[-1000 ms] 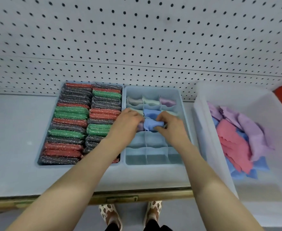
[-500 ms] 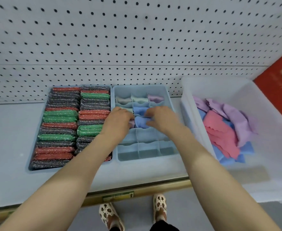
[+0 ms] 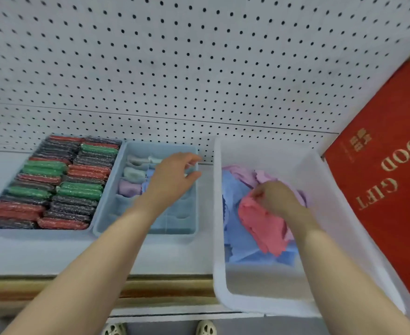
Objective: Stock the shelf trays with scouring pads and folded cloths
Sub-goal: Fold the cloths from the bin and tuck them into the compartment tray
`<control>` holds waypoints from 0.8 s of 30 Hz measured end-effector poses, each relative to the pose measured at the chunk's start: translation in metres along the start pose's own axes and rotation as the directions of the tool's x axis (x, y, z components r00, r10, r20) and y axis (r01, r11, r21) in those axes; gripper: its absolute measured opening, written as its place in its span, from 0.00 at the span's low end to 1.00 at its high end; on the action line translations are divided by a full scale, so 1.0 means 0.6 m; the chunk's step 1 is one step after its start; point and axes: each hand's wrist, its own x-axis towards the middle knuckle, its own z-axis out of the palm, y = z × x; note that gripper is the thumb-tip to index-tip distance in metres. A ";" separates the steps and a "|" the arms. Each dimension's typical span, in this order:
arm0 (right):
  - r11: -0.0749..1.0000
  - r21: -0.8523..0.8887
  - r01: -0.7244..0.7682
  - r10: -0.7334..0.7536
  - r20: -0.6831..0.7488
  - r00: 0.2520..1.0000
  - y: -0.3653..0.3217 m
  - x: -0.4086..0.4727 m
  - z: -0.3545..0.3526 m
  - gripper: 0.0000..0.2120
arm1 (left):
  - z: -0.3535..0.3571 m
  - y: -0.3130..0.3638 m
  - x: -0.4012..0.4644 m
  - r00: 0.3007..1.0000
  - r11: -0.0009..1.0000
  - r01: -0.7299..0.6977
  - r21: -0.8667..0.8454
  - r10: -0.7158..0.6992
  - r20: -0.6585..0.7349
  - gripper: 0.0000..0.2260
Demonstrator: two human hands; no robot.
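Observation:
A blue tray (image 3: 41, 232) at the left is packed with red, green and dark scouring pads (image 3: 78, 189). Beside it stands a divided blue tray (image 3: 145, 232) with folded cloths (image 3: 129, 187) in its far compartments. My left hand (image 3: 172, 177) hovers over this tray, fingers loosely spread, holding nothing. My right hand (image 3: 274, 197) reaches into the white bin (image 3: 247, 303) at the right and pinches a pink cloth (image 3: 259, 226) that lies on blue and lilac cloths.
A white pegboard wall (image 3: 199, 68) rises behind the shelf. A red gift box (image 3: 387, 189) leans at the far right. The shelf's front edge (image 3: 150, 284) runs below the trays, and the bin overhangs it.
Both hands let go of the blue cloth in the divided tray. My right hand moved right into the white bin and took hold of the pink cloth. The view swung right.

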 end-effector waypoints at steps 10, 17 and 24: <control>0.765 0.432 0.477 -0.377 -0.300 0.876 -0.072 -0.055 -0.203 0.10 | 0.012 0.148 -0.010 0.991 0.901 0.101 -0.422 -0.053 0.124 0.25; 0.461 0.735 0.497 -0.368 -0.351 0.861 -0.107 -0.080 -0.217 0.19 | -0.063 0.165 -0.004 0.971 0.712 0.097 -0.696 -0.220 -0.090 0.08; 0.227 0.822 0.522 -0.366 -0.425 0.828 -0.166 -0.083 -0.221 0.05 | -0.123 0.139 -0.025 0.952 0.612 0.130 -0.780 -0.298 -0.075 0.10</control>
